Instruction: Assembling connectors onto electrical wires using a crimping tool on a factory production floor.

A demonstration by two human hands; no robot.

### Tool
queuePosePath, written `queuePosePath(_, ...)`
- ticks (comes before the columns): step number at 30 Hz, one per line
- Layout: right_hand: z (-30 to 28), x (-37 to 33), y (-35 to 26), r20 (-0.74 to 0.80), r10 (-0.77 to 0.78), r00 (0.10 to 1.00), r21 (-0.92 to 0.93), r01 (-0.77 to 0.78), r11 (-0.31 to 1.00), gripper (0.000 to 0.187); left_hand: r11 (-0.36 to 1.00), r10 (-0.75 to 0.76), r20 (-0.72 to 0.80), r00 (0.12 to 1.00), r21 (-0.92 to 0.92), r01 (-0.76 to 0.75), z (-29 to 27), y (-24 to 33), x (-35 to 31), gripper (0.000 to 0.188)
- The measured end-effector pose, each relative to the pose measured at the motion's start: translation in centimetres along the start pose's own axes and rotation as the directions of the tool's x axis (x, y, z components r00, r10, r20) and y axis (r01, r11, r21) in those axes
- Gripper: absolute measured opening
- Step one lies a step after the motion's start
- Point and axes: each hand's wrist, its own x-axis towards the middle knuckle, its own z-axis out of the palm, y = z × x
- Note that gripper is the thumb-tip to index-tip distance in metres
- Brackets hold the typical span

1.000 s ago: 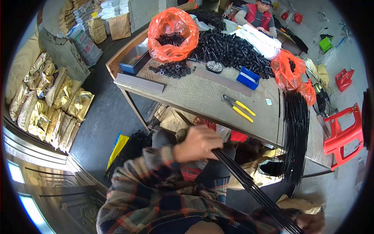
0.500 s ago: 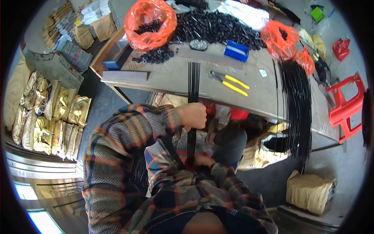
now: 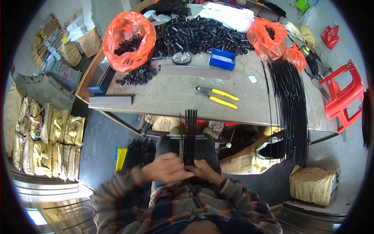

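A bundle of thin black rods stands upright in front of my body, its top ends reaching toward the table's front edge. Near its lower end my right hand is closed round it, the thumb in front. My left hand lies across the lower part of the bundle from the left, fingers stretched out and somewhat blurred. The hands overlap the bundle's bottom end and hide it. On the table beyond, yellow-handled pliers lie to the right of the bundle.
The table carries a heap of black parts, an orange bag, a blue box and a metal bar. Long black rods overhang its right edge. A red stool and paper sack are at right.
The bundle has come down from over the table edge toward my body. My left hand has dropped from higher up the bundle, its fist loosened, to beside my right hand. The view has shifted.
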Motion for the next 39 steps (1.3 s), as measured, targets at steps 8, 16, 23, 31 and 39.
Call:
queuePosePath(8,0.5,-0.3,0.4,0.160,-0.146,0.976,-0.006,0.148,0.989,0.029,-0.035,-0.782,0.144,0.606,-0.982,0.187,3.1,3.8,0.9,0.031)
queuePosePath(16,-10.1,8.1,-18.0,0.597,-0.670,0.441,0.208,0.722,0.660,0.038,-0.252,-0.747,0.186,0.639,-0.968,-0.012,5.6,1.8,0.7,0.037)
queuePosePath(23,-17.1,27.9,-14.8,-0.080,-0.606,0.791,-0.733,0.366,0.574,0.011,-0.370,-0.878,0.387,0.283,-0.922,0.111,6.8,-1.1,1.1,0.021)
queuePosePath(31,-19.0,39.8,-11.5,-0.056,-0.666,0.744,-0.970,0.118,0.214,0.013,-0.426,-0.882,0.432,0.190,-0.902,0.075,7.0,-2.5,0.2,0.018)
queuePosePath(39,-19.8,41.8,-13.1,-0.505,-0.686,0.524,-0.314,0.628,0.711,0.016,-0.446,-0.872,0.443,0.209,-0.894,0.037,7.2,-3.5,-0.4,0.018)
